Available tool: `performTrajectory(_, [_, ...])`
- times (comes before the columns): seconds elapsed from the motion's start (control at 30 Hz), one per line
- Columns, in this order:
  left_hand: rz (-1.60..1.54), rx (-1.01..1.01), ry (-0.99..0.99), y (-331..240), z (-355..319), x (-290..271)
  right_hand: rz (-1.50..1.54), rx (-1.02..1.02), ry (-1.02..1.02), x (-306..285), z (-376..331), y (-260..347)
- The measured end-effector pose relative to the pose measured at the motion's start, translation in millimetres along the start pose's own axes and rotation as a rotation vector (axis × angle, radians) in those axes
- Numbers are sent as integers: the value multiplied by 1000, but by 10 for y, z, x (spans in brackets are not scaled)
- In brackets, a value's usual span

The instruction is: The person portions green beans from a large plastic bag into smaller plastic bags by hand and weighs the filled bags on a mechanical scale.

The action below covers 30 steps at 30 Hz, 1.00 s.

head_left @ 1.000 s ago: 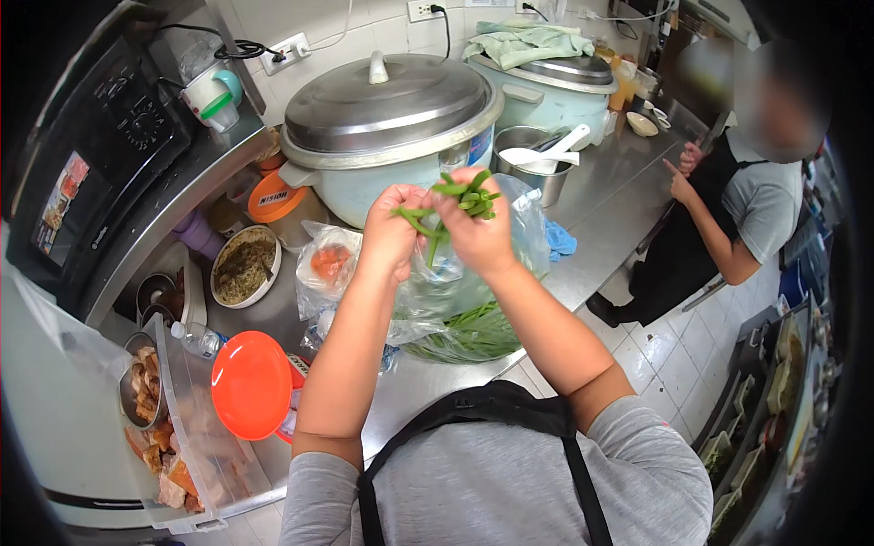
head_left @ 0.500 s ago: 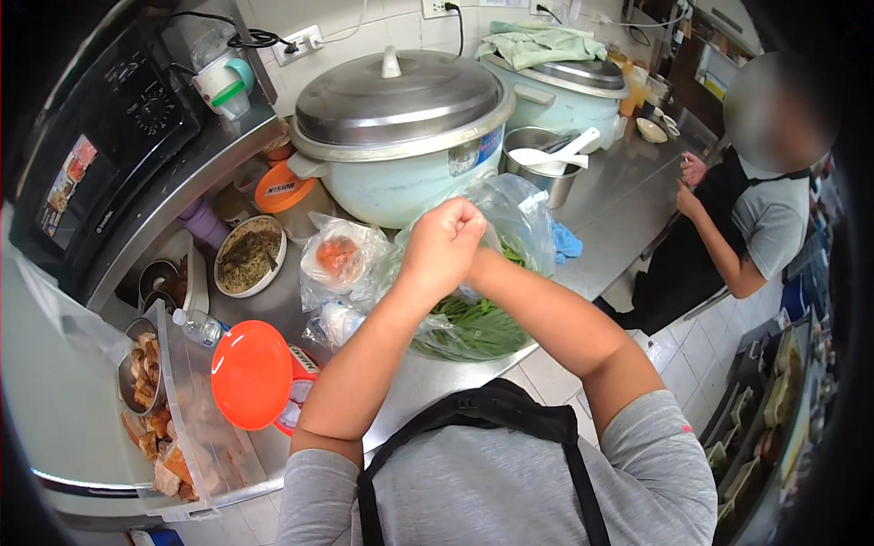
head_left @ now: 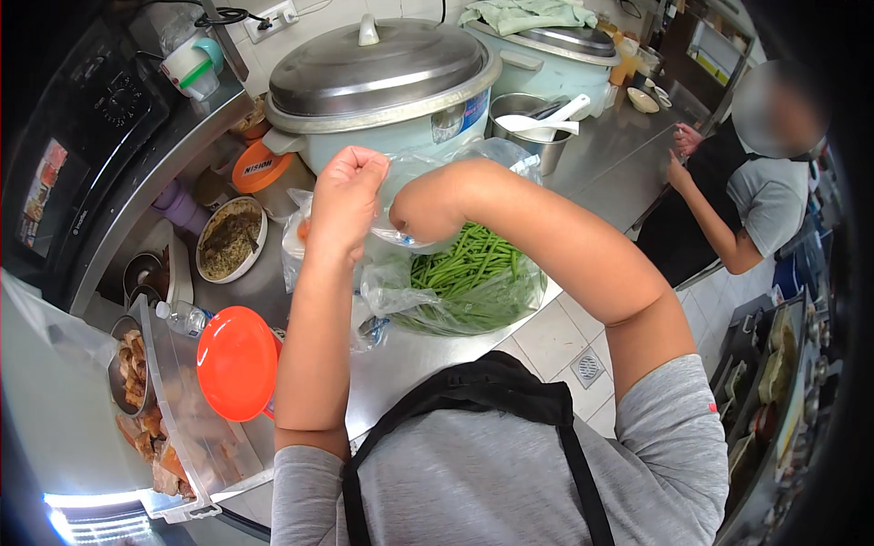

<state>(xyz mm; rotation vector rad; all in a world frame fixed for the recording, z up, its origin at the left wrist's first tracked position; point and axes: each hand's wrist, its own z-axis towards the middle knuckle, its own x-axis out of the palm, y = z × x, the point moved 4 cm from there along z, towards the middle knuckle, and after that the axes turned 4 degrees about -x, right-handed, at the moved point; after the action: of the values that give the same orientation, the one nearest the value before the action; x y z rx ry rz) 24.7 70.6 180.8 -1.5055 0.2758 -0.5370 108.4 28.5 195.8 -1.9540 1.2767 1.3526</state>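
A clear plastic bag (head_left: 496, 314) lies on the steel counter, filled with long green beans (head_left: 473, 255). Its upper part is gathered between my hands, above the beans. My left hand (head_left: 346, 200) is closed, pinching the plastic at the left. Bent inward at the wrist, my right hand (head_left: 432, 205) has curled fingers that grip the bag's plastic just beside the left one; some of its fingertips are hidden. Behind my left wrist, another clear bag (head_left: 293, 241) with something orange-red in it is partly covered.
A big lidded rice cooker (head_left: 382, 82) stands behind the bag, beside a steel pot (head_left: 537, 150) of white spoons. At left are a bowl of chopped food (head_left: 232, 239), a red lid (head_left: 238, 364) and a clear bin of meat pieces (head_left: 205, 446). A co-worker (head_left: 719, 191) stands at right.
My hands, crossed close together before, have moved apart, the left one going left. The bag's plastic is spread between them, and more of the green beans shows.
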Motion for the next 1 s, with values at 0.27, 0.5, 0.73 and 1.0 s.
performTrajectory(0.27, [-55,26,-144,153,-63,-464,221,60,-145,618,-237,-427])
performTrajectory(0.5, [-184,24,-134,-4,-239,-689,280,-55,-566,1557,-168,-790])
performTrajectory(0.73, [-212,-15,-192,83,-307,-699,505,163,-458,1528,-78,-946])
performTrajectory(1.0, [-223,-13,-171,205,-336,-697,177,248,-406,1545,-139,-531])
